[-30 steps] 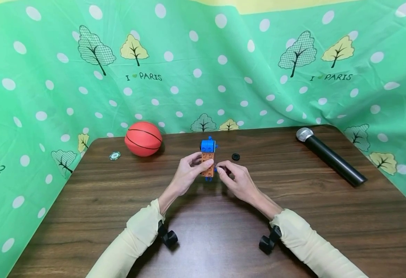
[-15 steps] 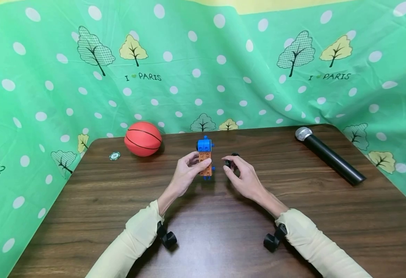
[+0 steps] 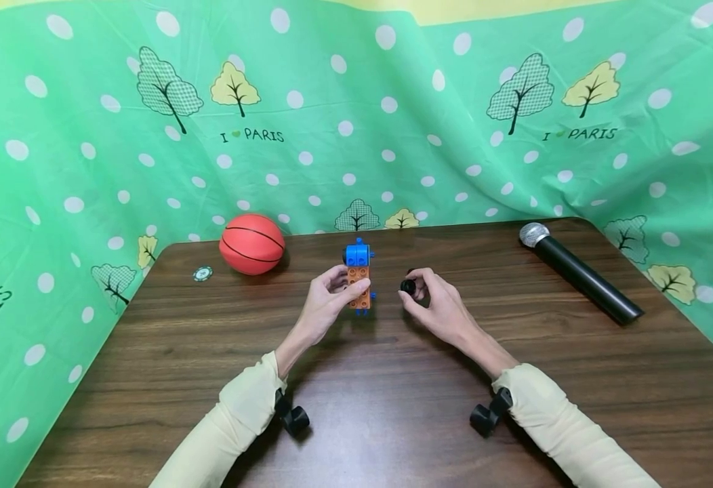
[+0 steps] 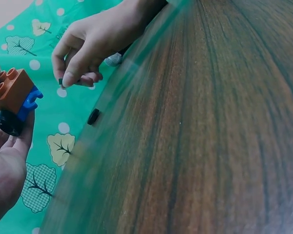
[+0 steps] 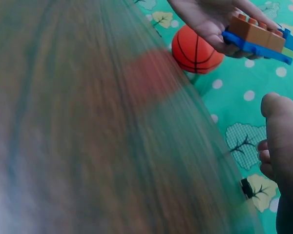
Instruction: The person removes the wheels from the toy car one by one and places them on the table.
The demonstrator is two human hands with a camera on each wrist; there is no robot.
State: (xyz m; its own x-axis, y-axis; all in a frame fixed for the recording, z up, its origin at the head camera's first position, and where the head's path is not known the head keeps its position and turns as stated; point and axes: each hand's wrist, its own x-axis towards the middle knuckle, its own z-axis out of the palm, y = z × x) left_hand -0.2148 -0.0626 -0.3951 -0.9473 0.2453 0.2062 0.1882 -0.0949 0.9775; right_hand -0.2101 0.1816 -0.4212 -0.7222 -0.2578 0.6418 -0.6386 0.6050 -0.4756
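Observation:
My left hand [image 3: 321, 306] grips a toy car of building blocks [image 3: 359, 279], orange with a blue cab part, above the table. Its studs face up in the head view, and a bare blue axle stub sticks out on its right side. In the left wrist view a black wheel [image 4: 9, 123] sits on the car's other side. Off to the right, my right hand [image 3: 444, 312] pinches a small black wheel [image 3: 408, 287] between thumb and fingers, apart from the car. A loose black wheel [image 4: 94, 116] rests on the table past the right hand, mostly hidden by it in the head view.
A red toy basketball [image 3: 252, 244] and a poker chip [image 3: 202, 273] are at the table's back left. On the right lies a black microphone [image 3: 579, 274] with a silver head. Behind the wooden table [image 3: 381, 407] hangs a green dotted cloth [image 3: 308, 74].
My right hand has drawn away to the right from the car's side, and a wheel now shows in its fingertips. The left hand with the car has shifted slightly left.

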